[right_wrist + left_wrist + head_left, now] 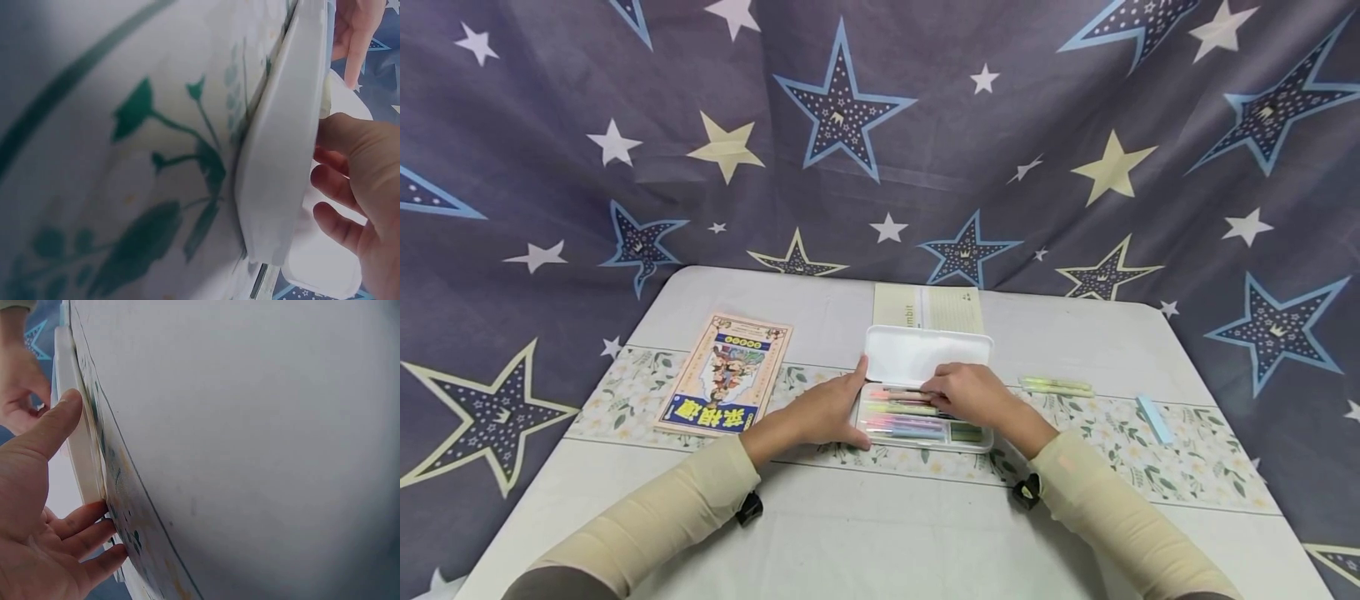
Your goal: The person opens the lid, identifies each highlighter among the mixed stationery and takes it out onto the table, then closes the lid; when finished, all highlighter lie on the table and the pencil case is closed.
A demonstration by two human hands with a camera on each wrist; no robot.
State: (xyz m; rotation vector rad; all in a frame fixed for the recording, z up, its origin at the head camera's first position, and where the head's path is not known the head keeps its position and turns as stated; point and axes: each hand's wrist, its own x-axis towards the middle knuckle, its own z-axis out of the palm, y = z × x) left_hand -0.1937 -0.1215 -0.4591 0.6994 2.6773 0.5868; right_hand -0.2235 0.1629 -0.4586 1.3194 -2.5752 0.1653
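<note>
An open white pencil case (928, 354) lies in the middle of the table, its lid tipped back. Several coloured pens (906, 427) lie in rows inside it. My left hand (827, 408) holds the case's left end, thumb toward the front corner and fingers toward the back; in the left wrist view the thumb touches the white wall (84, 453). Over the back row, my right hand (973, 396) pinches a pen (898, 395) by its right end. In the right wrist view the case wall (281, 144) partly hides the fingertips of that hand.
A comic book (726, 375) lies to the left. Behind the lid is a pale yellow notebook (928, 307). Yellow-green highlighters (1056, 386) and a light blue strip-shaped object (1155, 418) lie to the right. A floral band (1187, 467) crosses the white tablecloth.
</note>
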